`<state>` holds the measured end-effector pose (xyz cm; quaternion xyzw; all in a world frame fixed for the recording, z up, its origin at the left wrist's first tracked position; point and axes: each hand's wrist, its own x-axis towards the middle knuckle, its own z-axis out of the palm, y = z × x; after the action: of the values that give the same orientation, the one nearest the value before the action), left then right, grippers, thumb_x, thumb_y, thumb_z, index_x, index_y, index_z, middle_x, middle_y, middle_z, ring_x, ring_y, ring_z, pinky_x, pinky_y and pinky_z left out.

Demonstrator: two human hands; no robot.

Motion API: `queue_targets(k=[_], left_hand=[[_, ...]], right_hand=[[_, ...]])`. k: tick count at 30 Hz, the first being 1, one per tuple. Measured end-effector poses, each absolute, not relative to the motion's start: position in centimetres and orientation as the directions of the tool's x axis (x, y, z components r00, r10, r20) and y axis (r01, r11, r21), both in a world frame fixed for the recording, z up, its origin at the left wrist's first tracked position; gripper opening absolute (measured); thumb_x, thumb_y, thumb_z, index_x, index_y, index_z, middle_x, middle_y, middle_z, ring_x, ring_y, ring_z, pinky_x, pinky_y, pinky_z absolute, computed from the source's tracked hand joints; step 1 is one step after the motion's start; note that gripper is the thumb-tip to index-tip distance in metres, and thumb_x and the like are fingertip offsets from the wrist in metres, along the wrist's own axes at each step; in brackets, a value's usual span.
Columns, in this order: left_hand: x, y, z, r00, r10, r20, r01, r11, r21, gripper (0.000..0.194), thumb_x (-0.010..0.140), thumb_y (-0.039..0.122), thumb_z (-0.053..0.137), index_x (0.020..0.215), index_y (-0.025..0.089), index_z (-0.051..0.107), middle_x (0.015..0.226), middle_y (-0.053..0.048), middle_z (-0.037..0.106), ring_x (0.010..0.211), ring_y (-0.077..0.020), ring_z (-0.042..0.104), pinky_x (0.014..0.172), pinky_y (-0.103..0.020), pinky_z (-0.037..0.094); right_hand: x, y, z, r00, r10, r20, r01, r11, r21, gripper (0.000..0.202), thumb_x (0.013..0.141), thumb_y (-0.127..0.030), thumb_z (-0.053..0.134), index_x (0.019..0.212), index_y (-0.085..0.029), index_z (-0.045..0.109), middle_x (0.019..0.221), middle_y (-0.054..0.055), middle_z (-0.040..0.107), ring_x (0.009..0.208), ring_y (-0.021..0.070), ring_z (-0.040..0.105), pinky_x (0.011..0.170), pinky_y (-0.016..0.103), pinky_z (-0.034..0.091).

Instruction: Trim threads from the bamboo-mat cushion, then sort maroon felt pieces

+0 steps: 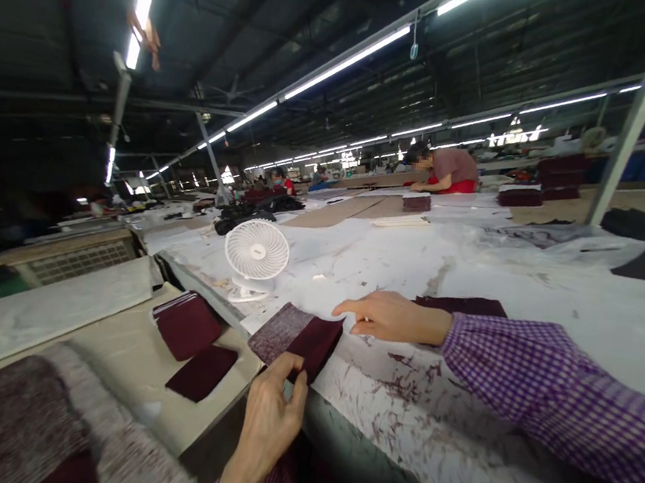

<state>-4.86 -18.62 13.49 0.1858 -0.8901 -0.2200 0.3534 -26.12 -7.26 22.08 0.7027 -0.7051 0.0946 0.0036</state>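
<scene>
A maroon fabric piece (314,343), with a greyish speckled part (281,329) at its left, lies at the table's near edge. My left hand (271,413) has its thumb and forefinger closed on the near edge of this fabric. Above the fabric's far right corner, my right hand (389,316) is open, its forefinger stretched out and its thumb apart below. Part of a dark maroon fabric piece (469,304) shows behind the right wrist.
A small white fan (257,250) stands beyond the fabric. To the left, a maroon stack (186,325) and a loose maroon piece (201,372) rest on a beige surface (134,359). Speckled fabric (8,414) fills the lower left. A co-worker (451,170) leans over the table farther back.
</scene>
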Motion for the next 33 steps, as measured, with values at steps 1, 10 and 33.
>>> queue_targets(k=[1,10,33], left_hand=[[-4.8,-18.6,13.5,-0.693,-0.479,0.538,-0.171,0.835,0.524,0.018,0.085,0.024,0.042,0.081,0.018,0.058,0.075,-0.002,0.064,0.071,-0.0178,0.061,0.065,-0.028,0.044],[-4.3,-19.0,14.4,-0.779,-0.445,0.441,-0.176,0.832,0.527,0.021,0.080,0.016,0.038,0.080,0.016,0.059,0.078,-0.003,0.063,0.075,-0.0178,0.058,0.069,-0.029,0.040],[-8.1,-18.2,18.5,-0.891,-0.342,0.298,-0.154,0.846,0.511,0.030,0.083,0.047,0.054,0.087,0.018,0.057,0.073,-0.001,0.062,0.068,-0.0179,0.056,0.061,-0.028,0.037]], right_hand=[[-25.5,-7.9,21.8,0.012,-0.988,0.154,-0.997,-0.023,-0.072,0.033,0.087,-0.025,0.052,0.119,-0.026,0.060,0.089,0.003,0.071,0.081,0.0181,0.064,0.065,0.025,0.039],[-24.3,-7.5,21.8,0.083,-0.981,0.177,-0.988,-0.059,0.140,0.029,0.081,-0.014,0.044,0.095,-0.024,0.068,0.084,0.004,0.070,0.076,0.0176,0.061,0.057,0.026,0.028],[-24.1,-7.5,22.5,0.038,-0.986,0.162,-0.953,-0.084,-0.291,0.026,0.076,-0.017,0.054,0.089,-0.022,0.076,0.069,-0.001,0.069,0.061,0.0097,0.054,0.061,0.021,0.035]])
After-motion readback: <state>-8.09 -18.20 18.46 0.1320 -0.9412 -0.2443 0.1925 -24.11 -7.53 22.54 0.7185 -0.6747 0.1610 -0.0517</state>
